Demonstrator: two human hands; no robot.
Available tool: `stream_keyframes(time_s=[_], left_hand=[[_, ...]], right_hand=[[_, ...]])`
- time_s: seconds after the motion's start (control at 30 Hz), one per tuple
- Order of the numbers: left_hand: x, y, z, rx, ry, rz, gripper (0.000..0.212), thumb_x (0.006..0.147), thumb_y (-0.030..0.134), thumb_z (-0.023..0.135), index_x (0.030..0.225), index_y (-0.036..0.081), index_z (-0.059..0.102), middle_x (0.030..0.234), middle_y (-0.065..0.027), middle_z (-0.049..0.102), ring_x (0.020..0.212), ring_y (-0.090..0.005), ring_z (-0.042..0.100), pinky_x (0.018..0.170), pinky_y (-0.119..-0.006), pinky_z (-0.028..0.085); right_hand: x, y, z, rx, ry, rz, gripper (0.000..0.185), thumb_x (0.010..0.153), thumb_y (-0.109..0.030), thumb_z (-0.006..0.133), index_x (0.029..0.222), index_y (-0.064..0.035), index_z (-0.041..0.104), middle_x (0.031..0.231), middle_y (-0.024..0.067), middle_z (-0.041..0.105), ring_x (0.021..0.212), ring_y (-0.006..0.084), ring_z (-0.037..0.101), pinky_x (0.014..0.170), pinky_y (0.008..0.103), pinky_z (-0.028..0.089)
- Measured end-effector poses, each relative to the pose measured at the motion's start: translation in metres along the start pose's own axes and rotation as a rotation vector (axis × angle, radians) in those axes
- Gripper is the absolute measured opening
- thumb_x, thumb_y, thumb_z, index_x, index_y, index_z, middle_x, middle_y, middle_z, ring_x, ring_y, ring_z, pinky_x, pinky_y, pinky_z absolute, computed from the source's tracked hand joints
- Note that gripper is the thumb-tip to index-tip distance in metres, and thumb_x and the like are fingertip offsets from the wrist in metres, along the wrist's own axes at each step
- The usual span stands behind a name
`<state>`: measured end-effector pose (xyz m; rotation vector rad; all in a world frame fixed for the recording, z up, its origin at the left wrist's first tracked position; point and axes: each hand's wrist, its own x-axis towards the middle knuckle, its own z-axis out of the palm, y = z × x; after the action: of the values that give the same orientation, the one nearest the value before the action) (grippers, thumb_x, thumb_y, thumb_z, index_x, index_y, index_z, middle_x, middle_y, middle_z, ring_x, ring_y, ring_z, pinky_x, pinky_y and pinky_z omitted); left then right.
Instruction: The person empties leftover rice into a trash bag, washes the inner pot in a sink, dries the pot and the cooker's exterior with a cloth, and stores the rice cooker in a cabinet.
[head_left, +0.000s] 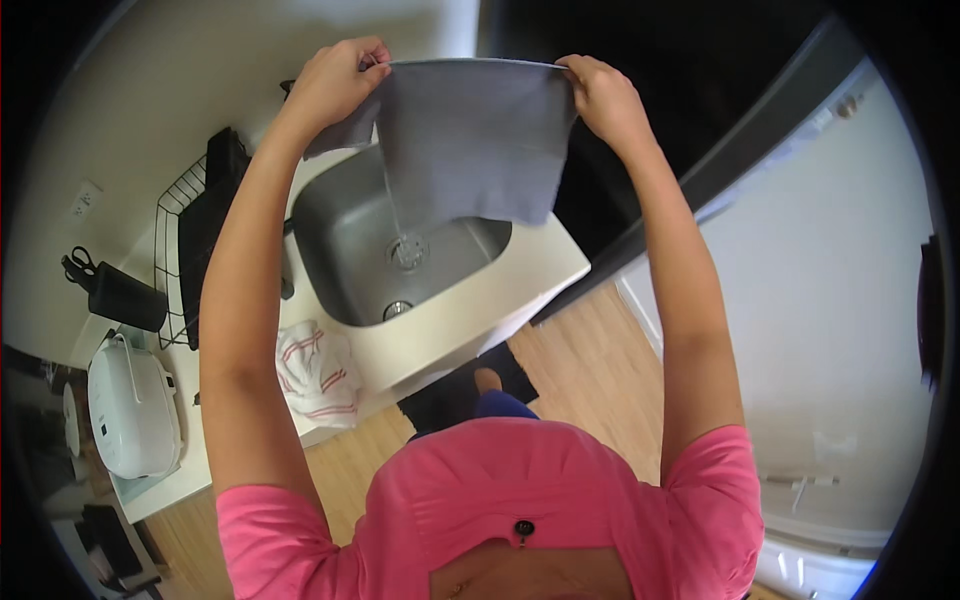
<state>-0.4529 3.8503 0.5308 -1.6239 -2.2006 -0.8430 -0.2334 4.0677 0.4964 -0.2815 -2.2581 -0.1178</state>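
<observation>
A grey cloth hangs stretched between my two raised hands, above a stainless steel sink. My left hand pinches the top edge near one end, and a smaller fold of the cloth droops below that wrist. At the opposite end, my right hand grips the same edge between thumb and fingers. The lower part of the cloth hides the sink's far right side. Water runs from behind the cloth into the basin and splashes around the drain area.
A red-striped white towel lies on the pale countertop beside the sink. To the left stand a black wire dish rack, a black utensil holder with scissors and a white rice cooker. A dark mat covers part of the wood floor.
</observation>
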Motion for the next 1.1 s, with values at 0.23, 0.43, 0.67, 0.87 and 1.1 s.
stream_keyframes(time_s=[0.23, 0.43, 0.67, 0.87, 1.1], left_hand=[[-0.013, -0.012, 0.061, 0.084, 0.049, -0.048, 0.013, 0.08, 0.015, 0.058, 0.088, 0.005, 0.06, 0.086, -0.0138, 0.062, 0.078, -0.032, 0.06, 0.069, -0.036, 0.047], [-0.115, -0.002, 0.21, 0.031, -0.342, -0.132, 0.016, 0.075, 0.011, 0.056, 0.09, 0.007, 0.06, 0.086, -0.014, 0.061, 0.078, -0.0331, 0.059, 0.069, -0.042, 0.048], [-0.167, 0.012, 0.206, -0.167, -0.361, -0.399, 0.015, 0.075, 0.009, 0.056, 0.089, 0.008, 0.062, 0.087, -0.0131, 0.061, 0.077, -0.0335, 0.061, 0.068, -0.042, 0.048], [-0.182, 0.024, 0.117, -0.393, 0.069, -0.674, 0.022, 0.082, 0.012, 0.058, 0.101, 0.002, 0.06, 0.086, -0.0104, 0.064, 0.077, -0.0191, 0.06, 0.072, -0.028, 0.045], [-0.268, 0.073, 0.029, -1.602, 0.512, -1.085, 0.044, 0.078, 0.011, 0.045, 0.119, -0.004, 0.045, 0.113, -0.0178, 0.054, 0.102, -0.0249, 0.055, 0.09, -0.035, 0.045]], right_hand=[[-0.014, 0.036, 0.072, 0.056, 0.055, 0.027, 0.016, 0.074, 0.002, 0.051, 0.087, -0.0065, 0.058, 0.08, 0.0098, 0.06, 0.078, 0.0282, 0.059, 0.066, 0.0395, 0.05], [-0.133, 0.053, 0.132, -0.134, -0.651, 0.271, 0.017, 0.076, -0.003, 0.054, 0.093, -0.0043, 0.057, 0.09, 0.0125, 0.059, 0.088, 0.0307, 0.059, 0.073, 0.0393, 0.051], [-0.154, 0.041, 0.163, 0.15, -0.784, 0.391, 0.046, 0.083, -0.021, 0.052, 0.125, -0.0047, 0.044, 0.122, 0.0182, 0.049, 0.115, 0.0363, 0.044, 0.094, 0.0439, 0.039], [-0.149, 0.009, 0.182, -0.051, -0.783, 0.076, 0.058, 0.083, -0.029, 0.049, 0.136, -0.0098, 0.032, 0.141, 0.0229, 0.024, 0.132, 0.0412, 0.016, 0.103, 0.054, 0.02], [-0.181, -0.142, 0.061, 1.443, -1.165, 0.369, 0.044, 0.085, -0.018, 0.057, 0.124, -0.0033, 0.045, 0.124, 0.0145, 0.047, 0.105, 0.0226, 0.051, 0.09, 0.0316, 0.04]])
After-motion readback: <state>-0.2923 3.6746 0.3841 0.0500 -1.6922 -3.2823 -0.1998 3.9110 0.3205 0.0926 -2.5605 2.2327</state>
